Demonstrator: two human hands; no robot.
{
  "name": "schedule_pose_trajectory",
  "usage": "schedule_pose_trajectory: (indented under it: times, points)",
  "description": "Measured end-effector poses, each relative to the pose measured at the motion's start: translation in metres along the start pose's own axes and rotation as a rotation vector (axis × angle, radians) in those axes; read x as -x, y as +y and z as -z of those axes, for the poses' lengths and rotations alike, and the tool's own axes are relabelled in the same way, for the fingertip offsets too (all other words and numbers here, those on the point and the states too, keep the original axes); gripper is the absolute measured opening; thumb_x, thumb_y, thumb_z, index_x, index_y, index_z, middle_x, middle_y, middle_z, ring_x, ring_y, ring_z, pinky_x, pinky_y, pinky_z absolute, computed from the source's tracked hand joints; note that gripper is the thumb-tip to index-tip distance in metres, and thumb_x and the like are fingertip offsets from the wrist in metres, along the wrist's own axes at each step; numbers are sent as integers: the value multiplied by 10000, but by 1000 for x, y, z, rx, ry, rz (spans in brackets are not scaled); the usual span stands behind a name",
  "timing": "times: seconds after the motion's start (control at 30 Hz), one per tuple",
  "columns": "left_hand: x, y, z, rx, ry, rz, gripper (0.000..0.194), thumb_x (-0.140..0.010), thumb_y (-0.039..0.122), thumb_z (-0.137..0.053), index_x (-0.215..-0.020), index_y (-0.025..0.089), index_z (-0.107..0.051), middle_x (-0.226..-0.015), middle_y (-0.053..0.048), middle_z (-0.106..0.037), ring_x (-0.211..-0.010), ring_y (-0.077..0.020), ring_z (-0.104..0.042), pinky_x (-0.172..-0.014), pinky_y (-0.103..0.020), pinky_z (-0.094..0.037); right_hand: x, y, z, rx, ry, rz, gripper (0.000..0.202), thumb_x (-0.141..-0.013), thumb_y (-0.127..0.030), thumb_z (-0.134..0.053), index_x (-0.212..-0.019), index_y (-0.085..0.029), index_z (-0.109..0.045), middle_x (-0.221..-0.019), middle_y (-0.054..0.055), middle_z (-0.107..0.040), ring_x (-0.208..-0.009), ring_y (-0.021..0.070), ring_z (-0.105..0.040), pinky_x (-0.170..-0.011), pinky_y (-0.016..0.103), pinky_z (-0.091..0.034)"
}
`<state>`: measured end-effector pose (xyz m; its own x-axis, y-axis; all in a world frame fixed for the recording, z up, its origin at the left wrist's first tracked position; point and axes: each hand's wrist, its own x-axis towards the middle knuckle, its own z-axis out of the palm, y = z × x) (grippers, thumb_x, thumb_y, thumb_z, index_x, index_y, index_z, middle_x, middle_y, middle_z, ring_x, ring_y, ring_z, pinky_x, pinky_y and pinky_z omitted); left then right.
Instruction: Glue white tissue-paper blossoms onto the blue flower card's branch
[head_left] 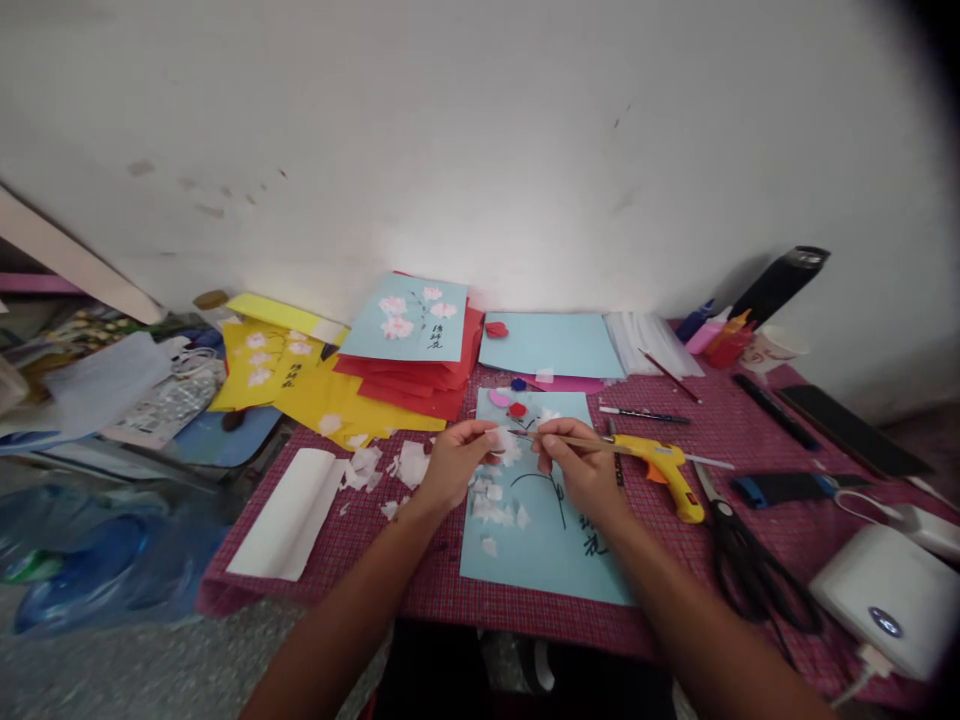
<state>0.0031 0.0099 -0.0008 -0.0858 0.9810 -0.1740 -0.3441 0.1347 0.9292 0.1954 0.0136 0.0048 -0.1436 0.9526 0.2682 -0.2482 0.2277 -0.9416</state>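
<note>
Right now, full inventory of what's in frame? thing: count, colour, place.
blue card: 1, light blue with drawn black stem, under the hands
tissue bits: many, white, on the card and left of it
thin stick: 1, wooden, in right hand
tissue piece: 1, white, at left fingertips
glue gun: 1, yellow, right of hands
scissors: 1, black, right front
red paper stack: 1, red, by the wall
flower card: 1, blue, on the stack
yellow sheets: several, left of the stack
power bank: 1, white, far right
tablecloth: 1, red check
left hand: pinching tissue
right hand: holding stick
</note>
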Motion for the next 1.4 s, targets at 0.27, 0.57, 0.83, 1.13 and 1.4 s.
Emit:
schedule_pose_trajectory:
  times: [0.27,0.57,0.83,1.13,1.4]
  points:
    - [6,4,-3,-35,-8,-21,328,-686,363,-858,-907,138,-770,-809,-52,-744,-697,-141,-674,-648,-269,-581,2,-1,-7,112,-4,-43,184,-891,-400,-727,-937,-224,-698,-751,14,-708,-525,131,-577,-489,264,-451]
    - [8,6,-4,-66,-23,-27,275,-708,336,-820,-903,149,-771,-850,-60,-757,-694,-140,-670,-644,-271,-574,0,1,-8,139,23,-91,235,-862,-439,-748,-922,-219,-691,-732,12,-700,-516,129,-569,-467,254,-451]
    - [9,7,-3,-10,-62,-10,364,-666,190,-739,-1028,156,-758,-846,-48,-769,-723,-158,-704,-660,-274,-576,-5,2,-4,78,46,-104,196,-860,-389,-756,-907,-209,-695,-709,-5,-685,-510,113,-561,-492,245,-436]
    - [8,1,-4,-6,-46,27,341,-643,354,-894,-886,151,-766,-777,-40,-747,-667,-134,-676,-649,-265,-563,-5,5,0,29,-9,-144,180,-865,-375,-755,-917,-211,-702,-753,12,-722,-534,123,-581,-515,258,-459]
    - [9,-2,-2,8,-118,47,343,-669,377,-898,-898,147,-785,-776,-58,-761,-715,-162,-706,-634,-257,-555,-5,1,-7,43,-7,-147,251,-817,-426,-798,-910,-216,-696,-733,18,-746,-490,136,-603,-474,263,-469]
